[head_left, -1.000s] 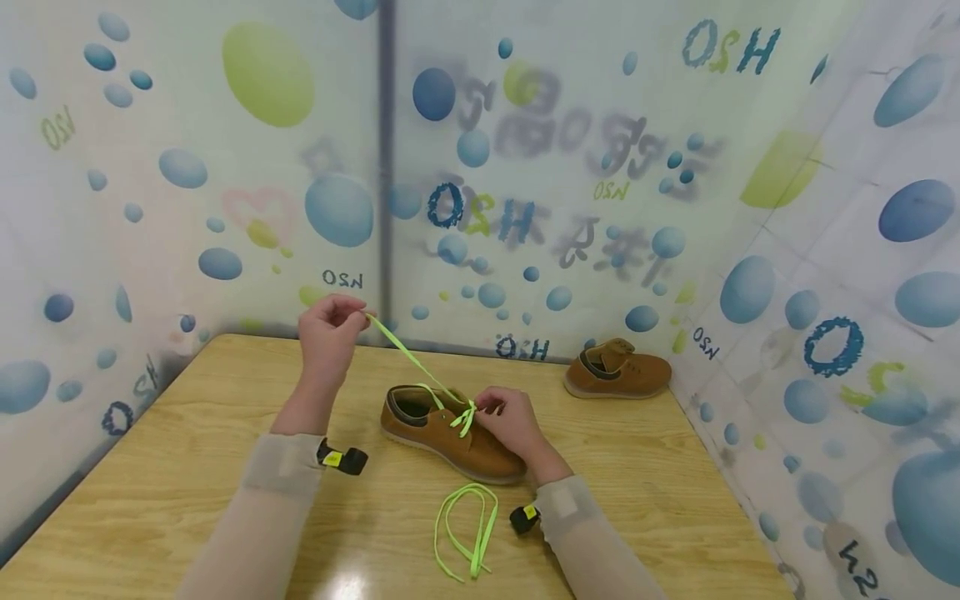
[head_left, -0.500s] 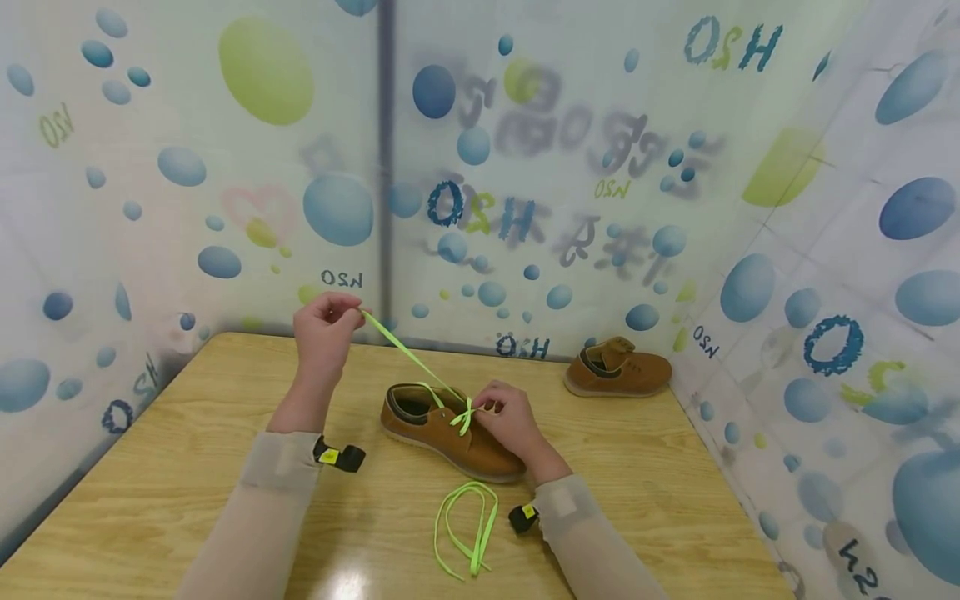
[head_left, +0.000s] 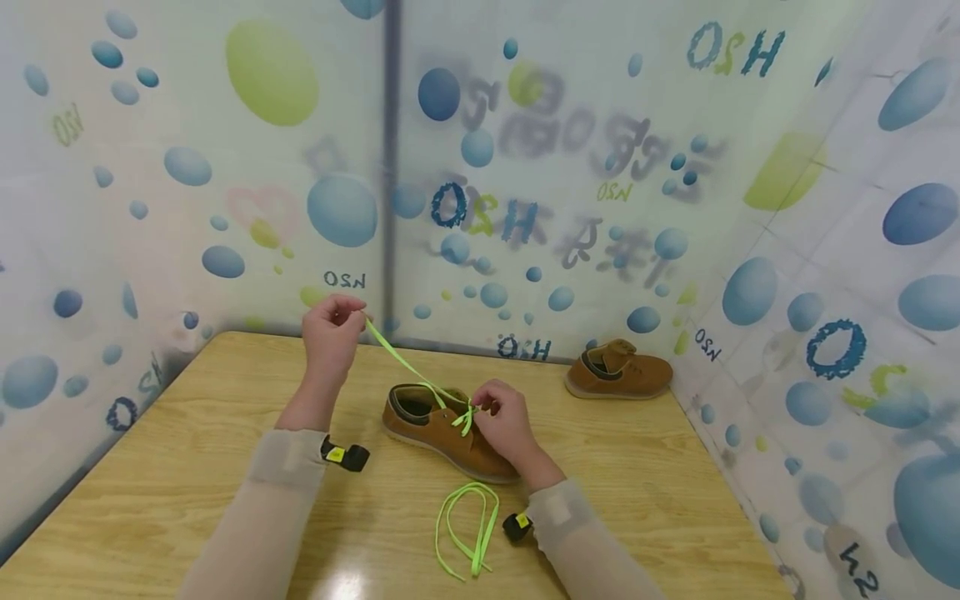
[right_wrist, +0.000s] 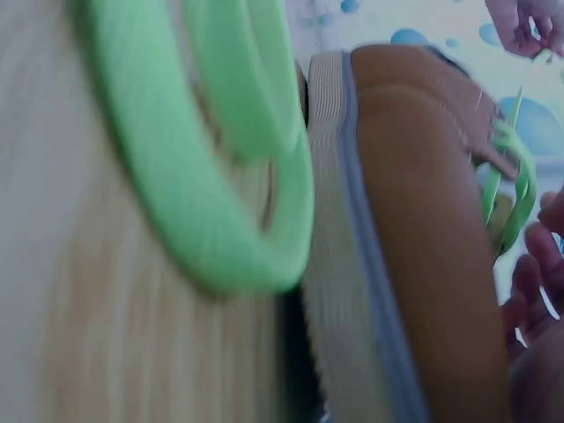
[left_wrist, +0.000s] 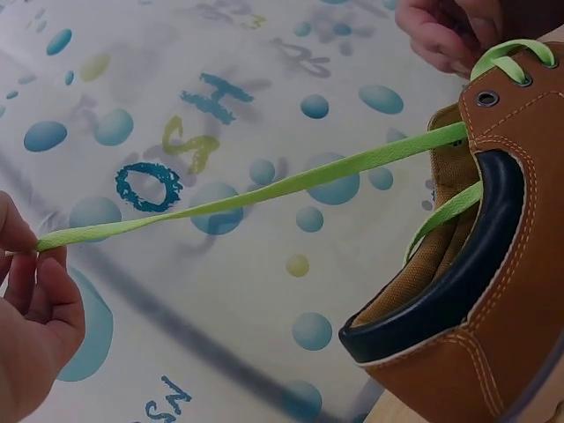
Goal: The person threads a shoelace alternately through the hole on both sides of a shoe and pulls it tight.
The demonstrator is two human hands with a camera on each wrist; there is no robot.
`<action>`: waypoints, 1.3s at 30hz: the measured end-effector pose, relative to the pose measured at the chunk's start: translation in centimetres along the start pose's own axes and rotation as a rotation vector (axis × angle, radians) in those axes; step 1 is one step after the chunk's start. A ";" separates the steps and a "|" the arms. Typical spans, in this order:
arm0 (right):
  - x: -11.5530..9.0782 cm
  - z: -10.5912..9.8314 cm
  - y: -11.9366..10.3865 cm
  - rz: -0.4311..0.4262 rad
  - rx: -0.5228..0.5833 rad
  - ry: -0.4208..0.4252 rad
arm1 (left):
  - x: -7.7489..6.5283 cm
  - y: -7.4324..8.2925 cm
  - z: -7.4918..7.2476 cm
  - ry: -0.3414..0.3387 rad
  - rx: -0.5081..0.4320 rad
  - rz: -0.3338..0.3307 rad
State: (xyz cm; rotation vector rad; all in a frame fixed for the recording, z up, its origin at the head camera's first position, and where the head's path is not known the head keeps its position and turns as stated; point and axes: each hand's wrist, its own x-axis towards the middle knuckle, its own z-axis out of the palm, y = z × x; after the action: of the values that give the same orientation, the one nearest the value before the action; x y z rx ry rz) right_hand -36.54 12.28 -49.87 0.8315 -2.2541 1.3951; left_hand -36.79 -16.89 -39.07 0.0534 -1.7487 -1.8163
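Note:
A brown leather shoe (head_left: 442, 433) sits on the table with its toe pointing right, and a lime green shoelace (head_left: 408, 367) is threaded through its eyelets. My left hand (head_left: 332, 337) is raised behind and left of the shoe, pinching the end of this lace between thumb and fingertips. From there the lace runs down to the shoe opening, as the left wrist view also shows. My right hand (head_left: 510, 423) is over the front of the shoe, its curled fingers pinching the lace at the eyelets. The fingertips are partly hidden in the right wrist view.
A second lime green lace (head_left: 480, 533) lies in loops on the wooden table (head_left: 225, 467), in front of the shoe. Another brown shoe (head_left: 622, 372) without a visible lace stands at the back right corner. Patterned curtains (head_left: 480, 167) enclose the table.
The stretched lace now sags slightly where it was straight before. My left hand has shifted a little to the right, and my right hand slightly to the left.

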 end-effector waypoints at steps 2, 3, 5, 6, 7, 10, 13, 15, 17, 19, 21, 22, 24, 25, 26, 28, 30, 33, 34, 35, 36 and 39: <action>0.0 0.2 -0.4 -0.025 -0.005 -0.005 | 0.0 -0.1 0.0 -0.003 0.001 0.003; 0.0 0.3 -0.6 -0.040 -0.007 -0.015 | 0.0 -0.2 0.0 -0.006 0.000 0.008; -0.1 0.4 -1.0 -0.062 -0.020 -0.053 | 0.0 -0.4 0.1 -0.028 0.005 0.020; -0.1 0.5 -1.2 -0.069 -0.041 -0.075 | -0.1 -0.5 0.2 -0.046 0.010 0.026; -0.2 0.5 -1.4 -0.076 -0.062 -0.096 | -0.1 -0.6 0.3 -0.066 0.019 0.035; -0.2 0.6 -1.7 -0.090 -0.151 -0.133 | -0.3 -1.0 0.7 -0.143 0.068 0.057; -0.3 0.6 -2.0 -0.100 -0.241 -0.144 | -0.6 -1.4 1.1 -0.224 0.128 0.085; -0.3 0.6 -2.1 -0.101 -0.276 -0.148 | -0.9 -1.6 1.6 -0.280 0.171 0.095; -0.2 0.6 -2.3 -0.099 -0.298 -0.153 | -1.2 -1.9 2.0 -0.339 0.200 0.102; -0.2 0.6 -2.3 -0.095 -0.306 -0.158 | -1.6 -2.3 2.5 -0.408 0.235 0.107; -0.2 0.5 -2.3 -0.084 -0.312 -0.167 | -1.9 -2.7 2.9 -0.480 0.270 0.112; -0.1 0.5 -2.3 -0.078 -0.314 -0.171 | -2.1 -2.8 3.2 -0.519 0.288 0.117; -0.1 0.5 -2.3 -0.073 -0.311 -0.176 | -2.3 -3.2 3.5 -0.598 0.334 0.129; -0.1 0.5 -2.2 -0.072 -0.308 -0.176 | -2.4 -3.4 3.7 -0.636 0.350 0.130; -0.1 0.5 -2.2 -0.074 -0.303 -0.177 | -2.5 -3.5 3.8 -0.671 0.371 0.129; 0.0 0.5 -2.1 -0.084 -0.285 -0.174 | -2.6 -3.9 3.9 -0.738 0.407 0.132; 0.0 0.6 -2.0 -0.089 -0.265 -0.174 | -2.6 -4.2 4.1 -0.796 0.444 0.134; 0.1 0.6 -1.8 -0.091 -0.232 -0.181 | -2.6 -4.6 4.2 -0.872 0.502 0.148; 0.1 0.5 -1.8 -0.088 -0.225 -0.185 | -2.6 -4.7 4.2 -0.894 0.522 0.155; 0.1 0.5 -1.8 -0.084 -0.219 -0.189 | -2.6 -4.8 4.2 -0.916 0.538 0.162; 0.2 0.4 -1.8 -0.080 -0.214 -0.191 | -2.7 -4.9 4.2 -0.938 0.550 0.169; 0.2 0.2 -1.8 -0.058 -0.198 -0.191 | -2.8 -5.1 4.2 -1.003 0.578 0.184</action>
State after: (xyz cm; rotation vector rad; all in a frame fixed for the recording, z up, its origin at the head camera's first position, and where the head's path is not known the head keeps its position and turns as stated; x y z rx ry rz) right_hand -35.52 11.44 -48.64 0.9902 -2.4400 1.0857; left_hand -38.31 -12.19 -44.22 -0.8883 -2.7830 -1.1799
